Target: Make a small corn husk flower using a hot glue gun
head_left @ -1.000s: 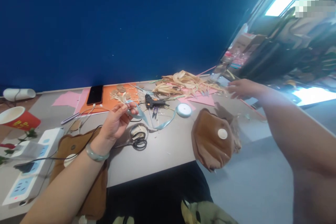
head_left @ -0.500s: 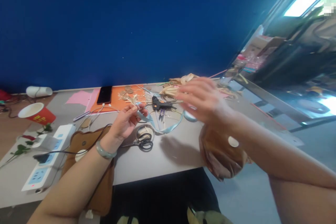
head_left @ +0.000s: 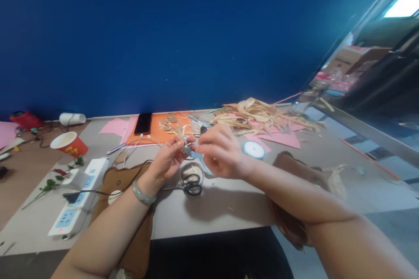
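Observation:
My left hand (head_left: 170, 157) pinches a small bunch of pale dried husk strips (head_left: 179, 131), with light blue ribbon (head_left: 196, 155) at its base. Curled around the ribbon just beside it is my right hand (head_left: 222, 150), its fingertips close to those of the left; motion blurs it slightly. The ribbon hangs in a loop below both hands. To the right of my right hand lies a ribbon spool (head_left: 254, 149). Black-handled scissors (head_left: 192, 186) and a roll of tape (head_left: 190, 169) are under the hands. A black glue gun (head_left: 203, 129) is mostly hidden behind my right hand.
Dried husks (head_left: 252, 111) are heaped over pink paper (head_left: 288, 139) at the back right. A phone (head_left: 143, 124) rests on orange paper (head_left: 155, 133). On the left are a power strip (head_left: 78, 198), a paper cup (head_left: 69, 144) and a brown bag (head_left: 131, 231). Another brown bag (head_left: 291, 170) lies right.
My right hand has come in from the right and down to the ribbon beside my left hand, its fingers now curled. The view has turned slightly right.

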Demonstrator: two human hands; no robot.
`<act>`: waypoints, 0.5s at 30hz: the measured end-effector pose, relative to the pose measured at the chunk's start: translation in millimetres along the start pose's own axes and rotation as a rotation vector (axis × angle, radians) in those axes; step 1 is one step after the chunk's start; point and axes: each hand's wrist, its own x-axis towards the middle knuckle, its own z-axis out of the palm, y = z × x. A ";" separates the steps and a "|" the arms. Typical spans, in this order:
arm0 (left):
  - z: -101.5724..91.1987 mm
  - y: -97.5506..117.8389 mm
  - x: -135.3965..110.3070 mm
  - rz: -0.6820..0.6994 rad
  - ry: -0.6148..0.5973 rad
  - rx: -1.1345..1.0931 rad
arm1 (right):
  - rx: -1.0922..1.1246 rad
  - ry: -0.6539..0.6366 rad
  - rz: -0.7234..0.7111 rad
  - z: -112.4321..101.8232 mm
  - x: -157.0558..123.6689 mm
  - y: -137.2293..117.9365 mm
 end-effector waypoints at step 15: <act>3.6 3.2 -8.9 -0.029 -0.050 0.214 | 1.129 -0.100 1.146 29.4 -21.2 19.0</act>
